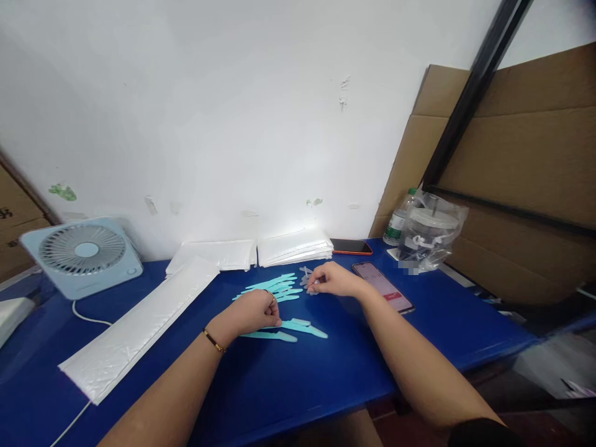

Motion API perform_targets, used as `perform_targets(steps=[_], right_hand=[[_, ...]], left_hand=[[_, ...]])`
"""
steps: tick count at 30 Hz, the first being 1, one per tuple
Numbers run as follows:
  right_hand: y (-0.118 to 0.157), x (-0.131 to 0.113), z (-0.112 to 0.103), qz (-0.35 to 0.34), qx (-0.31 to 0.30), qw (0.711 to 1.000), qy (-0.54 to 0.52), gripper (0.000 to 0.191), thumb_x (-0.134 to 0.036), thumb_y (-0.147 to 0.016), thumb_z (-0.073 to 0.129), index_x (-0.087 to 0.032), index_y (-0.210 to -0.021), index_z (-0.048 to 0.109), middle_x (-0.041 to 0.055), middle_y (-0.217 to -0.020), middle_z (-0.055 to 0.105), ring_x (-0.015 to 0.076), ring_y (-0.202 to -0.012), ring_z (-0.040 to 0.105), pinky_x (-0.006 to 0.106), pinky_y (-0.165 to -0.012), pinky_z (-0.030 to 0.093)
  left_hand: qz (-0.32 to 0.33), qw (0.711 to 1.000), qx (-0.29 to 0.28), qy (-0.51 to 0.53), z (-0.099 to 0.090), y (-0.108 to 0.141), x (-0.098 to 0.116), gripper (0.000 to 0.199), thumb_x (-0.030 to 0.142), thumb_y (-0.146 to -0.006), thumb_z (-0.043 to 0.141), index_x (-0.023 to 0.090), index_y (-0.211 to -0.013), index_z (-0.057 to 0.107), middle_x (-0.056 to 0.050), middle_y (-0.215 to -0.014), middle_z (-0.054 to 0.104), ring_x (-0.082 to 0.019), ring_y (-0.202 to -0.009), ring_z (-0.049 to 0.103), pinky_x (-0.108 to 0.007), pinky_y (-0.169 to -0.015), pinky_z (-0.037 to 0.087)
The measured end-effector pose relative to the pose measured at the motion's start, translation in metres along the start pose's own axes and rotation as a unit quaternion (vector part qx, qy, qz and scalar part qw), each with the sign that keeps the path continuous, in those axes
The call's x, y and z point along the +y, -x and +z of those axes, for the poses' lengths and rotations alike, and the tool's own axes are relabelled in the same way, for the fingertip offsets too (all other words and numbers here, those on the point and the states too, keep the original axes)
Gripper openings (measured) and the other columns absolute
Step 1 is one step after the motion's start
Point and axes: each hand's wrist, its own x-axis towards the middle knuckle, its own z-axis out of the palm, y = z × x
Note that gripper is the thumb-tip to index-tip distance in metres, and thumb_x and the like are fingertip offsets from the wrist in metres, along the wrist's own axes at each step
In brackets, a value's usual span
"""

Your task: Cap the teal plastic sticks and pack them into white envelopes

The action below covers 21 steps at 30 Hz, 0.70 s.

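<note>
My left hand [257, 310], fingers pinched together, is over several flat turquoise pieces with narrow handles [313, 331] on the blue table; its fingertips are at the end of one of them. Behind it lies a looser pile of the same turquoise pieces [279, 284]. My right hand [326, 279] is closed at the fingertips over a small heap of clear plastic pieces [305, 271], just right of the turquoise pile. Whatever its fingertips hold is too small to make out.
White padded envelopes lie in two stacks [214, 253] [295, 247] by the wall, with a long one [144, 329] at left. A blue fan [86, 254] stands far left. Two phones [384, 285] [351, 247], a bottle [395, 225] and a bagged cup [431, 233] are right.
</note>
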Motion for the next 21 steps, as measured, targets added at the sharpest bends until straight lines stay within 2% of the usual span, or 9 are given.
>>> perform_targets(steps=[2, 5, 8, 12, 16, 19, 21], right_hand=[[0.000, -0.006, 0.003, -0.014, -0.036, 0.999, -0.003, 0.024, -0.038, -0.073, 0.064, -0.017, -0.081, 0.072, 0.0015, -0.075, 0.068, 0.0119, -0.063, 0.055, 0.021, -0.056, 0.040], [-0.001, -0.014, 0.010, -0.018, -0.096, 0.995, -0.016, 0.032, -0.046, -0.070, 0.066, -0.017, -0.083, 0.073, 0.0002, -0.068, 0.065, 0.0109, -0.060, 0.053, 0.020, -0.052, 0.037], [-0.001, -0.017, 0.015, -0.003, -0.116, 0.993, -0.018, 0.035, -0.047, -0.065, 0.069, -0.017, -0.083, 0.072, -0.0006, -0.065, 0.062, 0.0101, -0.057, 0.051, 0.020, -0.049, 0.036], [0.000, -0.011, 0.011, 0.002, -0.078, 0.997, -0.014, 0.033, -0.047, -0.066, 0.068, -0.016, -0.077, 0.071, 0.0001, -0.066, 0.062, 0.0106, -0.058, 0.051, 0.021, -0.051, 0.036], [-0.002, 0.002, 0.004, 0.019, -0.039, 0.998, -0.048, 0.031, -0.045, -0.071, 0.064, -0.015, -0.074, 0.071, 0.0016, -0.068, 0.065, 0.0117, -0.060, 0.054, 0.021, -0.054, 0.037], [-0.005, 0.012, 0.000, 0.069, 0.028, 0.997, -0.022, 0.030, -0.042, -0.070, 0.065, -0.014, -0.078, 0.072, 0.0027, -0.066, 0.066, 0.0118, -0.058, 0.054, 0.021, -0.053, 0.036], [-0.006, 0.015, -0.001, 0.081, 0.081, 0.993, 0.026, 0.027, -0.039, -0.068, 0.069, -0.015, -0.080, 0.072, 0.0025, -0.066, 0.065, 0.0114, -0.057, 0.053, 0.021, -0.052, 0.035]], left_hand=[[-0.014, 1.000, 0.005, 0.006, 0.001, -0.001, 0.001, 0.026, 0.044, -0.071, 0.055, 0.021, -0.073, 0.067, -0.002, -0.072, 0.065, -0.016, -0.065, 0.055, -0.025, -0.051, 0.033], [-0.014, 0.999, 0.047, 0.020, -0.001, -0.002, -0.001, 0.027, 0.044, -0.074, 0.052, 0.020, -0.070, 0.064, -0.003, -0.078, 0.065, -0.017, -0.069, 0.056, -0.025, -0.053, 0.034], [-0.014, 0.996, 0.081, 0.024, -0.004, -0.003, -0.005, 0.028, 0.045, -0.075, 0.051, 0.020, -0.072, 0.064, -0.003, -0.080, 0.065, -0.017, -0.069, 0.056, -0.025, -0.055, 0.035], [-0.034, 0.992, 0.118, 0.021, -0.009, -0.004, -0.018, 0.029, 0.046, -0.075, 0.052, 0.020, -0.071, 0.064, -0.003, -0.080, 0.064, -0.016, -0.067, 0.056, -0.025, -0.056, 0.035], [-0.062, 0.989, 0.131, 0.027, -0.017, -0.004, -0.037, 0.029, 0.047, -0.073, 0.052, 0.020, -0.073, 0.064, -0.002, -0.075, 0.064, -0.016, -0.064, 0.056, -0.025, -0.054, 0.035], [-0.099, 0.985, 0.141, 0.016, -0.022, -0.003, -0.046, 0.029, 0.048, -0.070, 0.055, 0.021, -0.075, 0.065, -0.001, -0.073, 0.064, -0.016, -0.065, 0.057, -0.024, -0.054, 0.036], [-0.100, 0.984, 0.149, 0.010, -0.023, -0.001, -0.045, 0.032, 0.051, -0.065, 0.060, 0.022, -0.078, 0.066, -0.001, -0.078, 0.064, -0.018, -0.070, 0.058, -0.024, -0.056, 0.036]])
